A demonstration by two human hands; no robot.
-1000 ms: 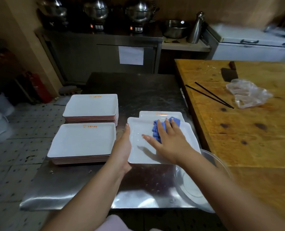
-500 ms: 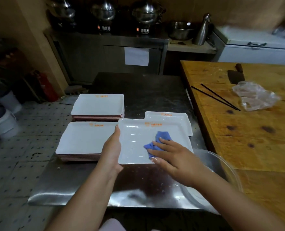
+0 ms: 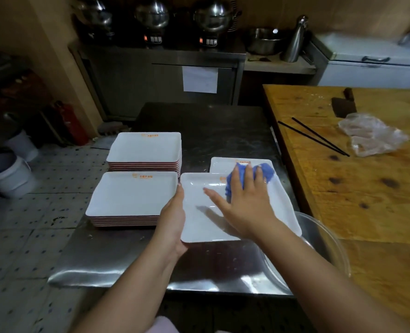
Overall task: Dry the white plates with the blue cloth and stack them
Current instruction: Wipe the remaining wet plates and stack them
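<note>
A white rectangular plate (image 3: pixel 199 224) lies on the steel table (image 3: pixel 108 260) in front of me. My left hand (image 3: pixel 172 222) holds its left edge, thumb on the rim. My right hand (image 3: pixel 244 200) presses the blue cloth (image 3: pixel 266 171) flat onto the plate's far right corner with straight fingers. Another white plate (image 3: pixel 223 164) lies behind it, partly covered. Two stacks of white plates stand to the left: a near stack (image 3: pixel 132 198) and a far stack (image 3: pixel 146 147).
A clear glass bowl (image 3: pixel 329 248) sits at the table's right front corner. The wooden table (image 3: pixel 367 200) on the right carries black chopsticks (image 3: pixel 314 137), a plastic bag (image 3: pixel 372 134) and a cleaver (image 3: pixel 344 104). White buckets (image 3: pixel 12 174) stand on the tiled floor at left.
My right hand has pushed the blue cloth from the plate's middle up to its far right corner. My left hand stays on the plate's left edge.
</note>
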